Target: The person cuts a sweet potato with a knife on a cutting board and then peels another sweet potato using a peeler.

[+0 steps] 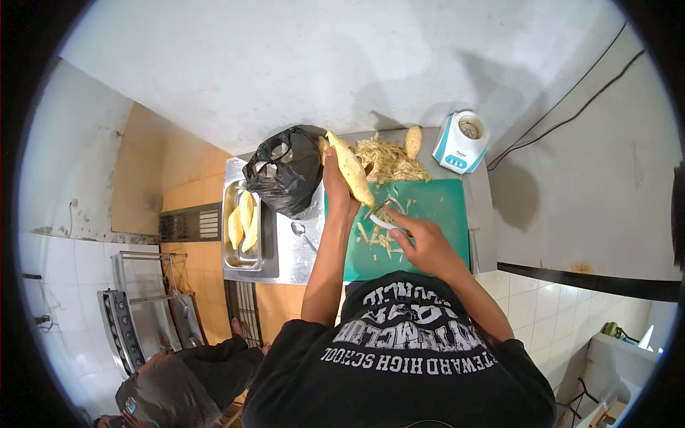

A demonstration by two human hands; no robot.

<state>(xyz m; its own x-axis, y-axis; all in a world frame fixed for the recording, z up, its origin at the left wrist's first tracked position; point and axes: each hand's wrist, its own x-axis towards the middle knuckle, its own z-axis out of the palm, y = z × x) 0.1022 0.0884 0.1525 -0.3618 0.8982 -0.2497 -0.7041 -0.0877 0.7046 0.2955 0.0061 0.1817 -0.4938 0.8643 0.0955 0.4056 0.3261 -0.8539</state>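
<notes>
A long, pale yellow peeled sweet potato (351,171) stands tilted in my left hand (340,191), its lower end close over the green cutting board (439,228). My fingers wrap round its side. My right hand (426,246) is closed on a white peeler (380,222), right at the lower tip of the sweet potato. Loose strips of peel (385,241) are scattered on the board beneath. Behind the board lies a heap of peelings (391,162), with another tuber (413,143) at its right end.
To the left, a black plastic bag (285,175) sits beside a metal tray (227,250) holding several peeled sweet potatoes (249,214). A spoon (302,233) rests on the steel counter. The white and blue blender base (460,146) stands back right. Another person (171,389) is at lower left.
</notes>
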